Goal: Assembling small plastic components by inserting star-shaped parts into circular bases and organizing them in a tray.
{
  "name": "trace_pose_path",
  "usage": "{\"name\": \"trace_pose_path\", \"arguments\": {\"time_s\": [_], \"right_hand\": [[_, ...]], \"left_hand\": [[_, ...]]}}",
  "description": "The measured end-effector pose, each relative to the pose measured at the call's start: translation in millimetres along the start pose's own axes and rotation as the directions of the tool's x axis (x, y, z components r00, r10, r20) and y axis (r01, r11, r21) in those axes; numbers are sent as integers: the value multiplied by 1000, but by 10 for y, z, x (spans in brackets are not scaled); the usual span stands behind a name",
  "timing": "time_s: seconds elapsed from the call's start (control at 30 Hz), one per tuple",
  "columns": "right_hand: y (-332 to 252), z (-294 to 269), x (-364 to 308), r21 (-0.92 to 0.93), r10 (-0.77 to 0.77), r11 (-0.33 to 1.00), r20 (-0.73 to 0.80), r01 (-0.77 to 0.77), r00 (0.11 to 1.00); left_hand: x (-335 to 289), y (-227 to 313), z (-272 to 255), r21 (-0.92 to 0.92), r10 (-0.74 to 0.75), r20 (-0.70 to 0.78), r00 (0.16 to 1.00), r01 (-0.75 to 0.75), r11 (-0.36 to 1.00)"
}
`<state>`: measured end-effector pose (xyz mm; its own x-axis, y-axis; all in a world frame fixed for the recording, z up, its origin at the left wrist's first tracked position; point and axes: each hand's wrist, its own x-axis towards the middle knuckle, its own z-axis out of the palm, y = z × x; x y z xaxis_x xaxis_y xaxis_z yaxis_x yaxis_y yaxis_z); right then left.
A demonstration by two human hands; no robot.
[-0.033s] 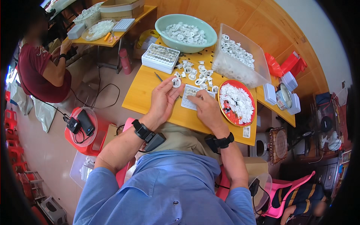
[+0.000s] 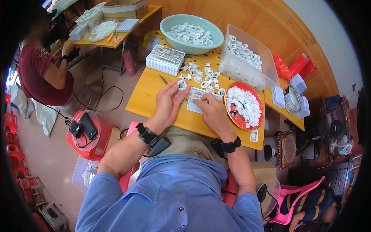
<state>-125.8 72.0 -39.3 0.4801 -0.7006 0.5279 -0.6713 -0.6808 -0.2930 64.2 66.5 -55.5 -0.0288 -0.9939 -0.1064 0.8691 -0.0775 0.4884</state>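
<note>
Between the thumb and fingers of my left hand point(image 2: 167, 103) is a small round white plastic part point(image 2: 181, 84), its dark inside turned up. My right hand point(image 2: 214, 115) reaches over a white tray point(image 2: 194, 106) of silvery discs that look like button cells. Its thumb and fingertips are drawn together at the discs; whatever they grip is hidden. Loose white round parts point(image 2: 198, 78) lie just beyond both hands. To the right of my right hand, a red plate point(image 2: 236, 119) holds a heap of small white pieces. Beyond my left hand stands a stack of disc-filled trays point(image 2: 161, 68).
A green basin point(image 2: 167, 27) and a clear plastic bin point(image 2: 240, 78), both with white parts, stand at the table's back. A dark pen-like tool point(image 2: 163, 79) lies left. Another person point(image 2: 46, 73) works at the far left. A red stool point(image 2: 92, 154) stands beside my left arm.
</note>
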Motion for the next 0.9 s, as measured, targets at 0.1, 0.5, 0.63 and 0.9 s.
{"name": "trace_pose_path", "arguments": {"time_s": [0.1,0.5,0.63,0.9], "right_hand": [[43,7,-25,-41,-43,998,9,43,999],[16,-19,-12,129,145,981,25,-147,989],[-35,-86,1,164,274,947,32,-276,961],[-202,-187,68,312,317,915,-159,-257,935]], "left_hand": [[2,-11,-12,-4,-5,8,1000,5,1000],[-73,-50,69,69,-113,66,991,108,992],[-98,-57,83,81,-165,89,982,157,984],[-145,-123,76,126,-255,148,956,238,963]]}}
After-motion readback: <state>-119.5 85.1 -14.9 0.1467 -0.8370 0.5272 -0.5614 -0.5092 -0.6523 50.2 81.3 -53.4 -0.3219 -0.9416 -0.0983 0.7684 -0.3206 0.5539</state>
